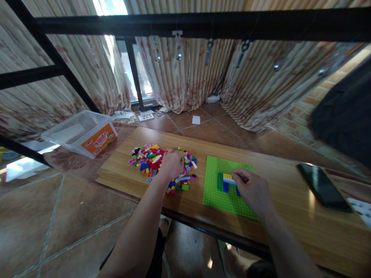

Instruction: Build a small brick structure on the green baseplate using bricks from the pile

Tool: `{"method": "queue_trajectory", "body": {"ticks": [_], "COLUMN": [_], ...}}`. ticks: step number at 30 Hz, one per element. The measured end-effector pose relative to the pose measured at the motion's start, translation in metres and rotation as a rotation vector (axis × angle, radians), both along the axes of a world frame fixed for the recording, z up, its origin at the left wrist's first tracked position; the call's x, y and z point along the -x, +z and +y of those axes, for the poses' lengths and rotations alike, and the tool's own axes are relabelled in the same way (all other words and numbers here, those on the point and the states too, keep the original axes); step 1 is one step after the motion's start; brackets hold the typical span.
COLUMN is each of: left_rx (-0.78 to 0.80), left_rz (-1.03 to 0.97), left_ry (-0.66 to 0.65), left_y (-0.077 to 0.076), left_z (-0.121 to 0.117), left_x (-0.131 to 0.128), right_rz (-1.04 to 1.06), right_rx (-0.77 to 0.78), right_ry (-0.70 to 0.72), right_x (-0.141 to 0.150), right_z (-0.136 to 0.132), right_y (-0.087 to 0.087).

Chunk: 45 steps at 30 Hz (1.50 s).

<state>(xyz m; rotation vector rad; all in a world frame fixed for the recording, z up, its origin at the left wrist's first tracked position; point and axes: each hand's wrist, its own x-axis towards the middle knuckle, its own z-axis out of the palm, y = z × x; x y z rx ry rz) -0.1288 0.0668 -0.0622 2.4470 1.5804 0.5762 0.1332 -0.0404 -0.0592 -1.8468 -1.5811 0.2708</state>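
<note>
My left hand (171,165) reaches down into a heap of small toy building bricks (150,154) of many colours. Its fingertips are hidden among the bricks and behind the hand itself. Over a bright green studded baseplate (213,193) is my right hand (253,189), its thumb and fingers pinched together. They are at the right side of a small brick build (220,182) in dark green, blue, yellow and white, fixed on the plate. Whatever lies between those fingertips is too small and covered to make out.
A wooden bench top (185,141) carries the bricks and plate. At its right lies a black phone (323,187). Beyond its left end is a clear plastic box (84,131) with an orange label. A black metal bar (203,27) crosses above, before striped curtains (185,81).
</note>
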Motion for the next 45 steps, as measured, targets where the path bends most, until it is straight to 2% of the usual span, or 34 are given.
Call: {"method": "queue_trajectory", "body": {"ticks": [3, 6, 9, 11, 14, 17, 23, 28, 34, 39, 45], "left_rx": [-0.009, 0.016, 0.119, 0.209, 0.321, 0.401, 0.529, 0.501, 0.389, 0.28, 0.259], "left_rz": [-0.06, -0.281, -0.518, -0.591, -0.639, -0.658, -0.69, -0.656, -0.514, -0.271, -0.086], "left_ry": [-0.025, -0.108, -0.24, -0.317, -0.381, -0.397, -0.395, -0.387, -0.35, -0.289, -0.241], "left_y": [0.004, 0.006, 0.005, 0.003, 0.001, -0.001, -0.012, -0.015, -0.004, 0.007, 0.015], "left_z": [-0.001, -0.004, -0.013, -0.023, -0.037, -0.045, -0.042, -0.04, -0.035, -0.02, -0.014], "left_x": [0.0, -0.007, -0.028, -0.048, -0.075, -0.092, -0.104, -0.109, -0.098, -0.062, -0.022], "right_rz": [0.015, 0.024, 0.023, 0.027, 0.046, 0.107, 0.244, 0.226, 0.178, 0.133, 0.083], "right_rx": [-0.013, -0.017, -0.029, -0.047, -0.049, -0.031, 0.013, 0.037, 0.027, 0.052, 0.051], "right_ry": [0.004, -0.005, -0.028, -0.032, -0.047, -0.039, 0.085, 0.106, 0.126, 0.14, 0.142], "right_x": [-0.001, -0.004, -0.008, -0.01, -0.014, -0.017, -0.023, -0.025, -0.021, -0.017, -0.012], "right_z": [-0.001, -0.001, -0.001, -0.001, -0.002, -0.004, -0.01, -0.011, -0.011, -0.012, -0.008], "right_y": [0.002, 0.004, 0.005, 0.006, 0.009, 0.011, 0.008, 0.01, 0.009, 0.003, 0.0]}}
